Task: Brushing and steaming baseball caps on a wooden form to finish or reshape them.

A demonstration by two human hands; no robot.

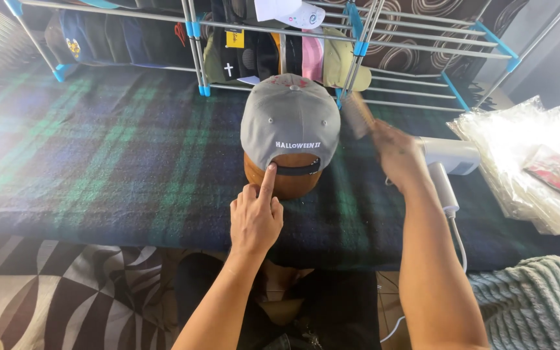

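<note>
Plaid table: cap [290, 120] above L hand [256, 217]

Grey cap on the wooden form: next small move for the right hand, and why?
Probably bring the brush down onto the grey cap. The right hand holds it, blurred, just off the cap's right side, while the left hand presses its index finger at the cap's back strap, steadying it on the wooden form.

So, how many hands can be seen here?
2. The left hand points a finger at the grey cap's back strap; the right hand, blurred, holds a brush beside it.
</note>
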